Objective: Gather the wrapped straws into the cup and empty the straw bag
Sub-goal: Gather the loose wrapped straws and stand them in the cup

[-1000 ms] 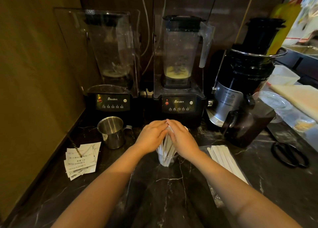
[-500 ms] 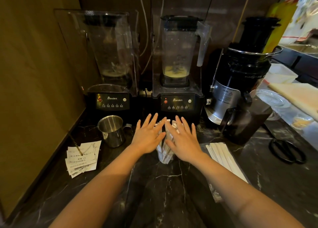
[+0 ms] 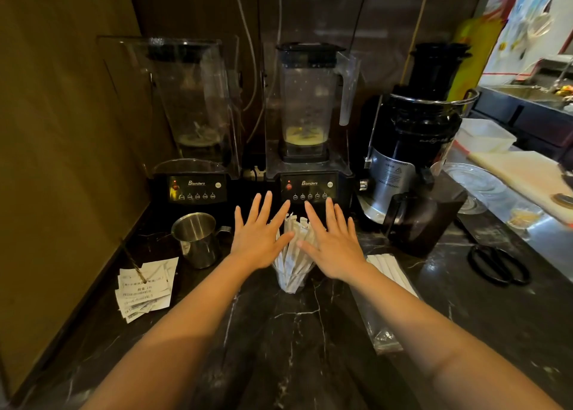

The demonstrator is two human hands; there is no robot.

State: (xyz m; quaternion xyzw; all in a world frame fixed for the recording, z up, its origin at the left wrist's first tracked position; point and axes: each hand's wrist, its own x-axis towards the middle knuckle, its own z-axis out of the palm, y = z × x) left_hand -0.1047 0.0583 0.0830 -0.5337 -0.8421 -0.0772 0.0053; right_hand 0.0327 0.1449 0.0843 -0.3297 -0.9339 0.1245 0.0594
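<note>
Fingers of the left hand (image 3: 257,239) and right hand (image 3: 333,248) are spread flat, gripping nothing; between them white paper-wrapped straws (image 3: 293,254) fan from the small clear plastic cup (image 3: 290,281), easily toppled if nudged.

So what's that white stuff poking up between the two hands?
Wrapped straws standing in a clear cup. In the head view they rise between the open left hand and the open right hand.
</note>
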